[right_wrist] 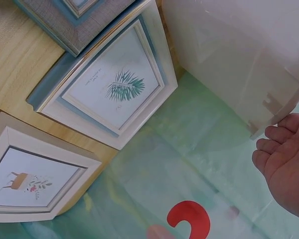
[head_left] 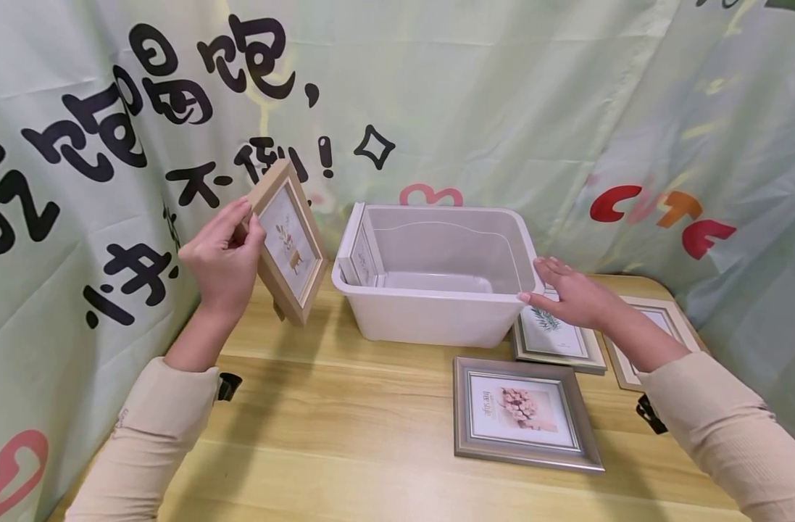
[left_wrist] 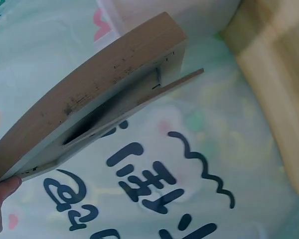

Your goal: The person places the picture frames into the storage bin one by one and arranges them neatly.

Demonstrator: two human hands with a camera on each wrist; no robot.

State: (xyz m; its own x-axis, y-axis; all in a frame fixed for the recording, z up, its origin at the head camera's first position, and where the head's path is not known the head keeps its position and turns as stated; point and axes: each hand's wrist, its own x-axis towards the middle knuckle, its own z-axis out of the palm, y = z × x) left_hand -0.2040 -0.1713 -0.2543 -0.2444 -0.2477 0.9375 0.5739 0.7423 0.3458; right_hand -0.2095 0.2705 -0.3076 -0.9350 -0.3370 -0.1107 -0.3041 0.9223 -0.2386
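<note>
My left hand (head_left: 224, 254) pinches a light wooden picture frame (head_left: 261, 199) by its left side, holding it tilted above the table, left of the bin. Its picture shows a plant in a brown pot; in the left wrist view, its back has a support leg (left_wrist: 187, 79) standing out. A light grey plastic bin (head_left: 430, 315) stands in the middle. Inside it, against its left wall, a white-edged frame (head_left: 364, 254) stands upright. My right hand (head_left: 576, 293) rests on the bin's right front corner, fingers and thumb touching the rim.
Right of the bin lie a frame with a green leaf print (right_wrist: 125, 85) and a pale frame (head_left: 667, 319). A grey-brown frame with pink flowers (head_left: 527, 413) lies nearer on the wooden table (head_left: 345, 435). A printed curtain (head_left: 488, 109) hangs closely around the back and sides.
</note>
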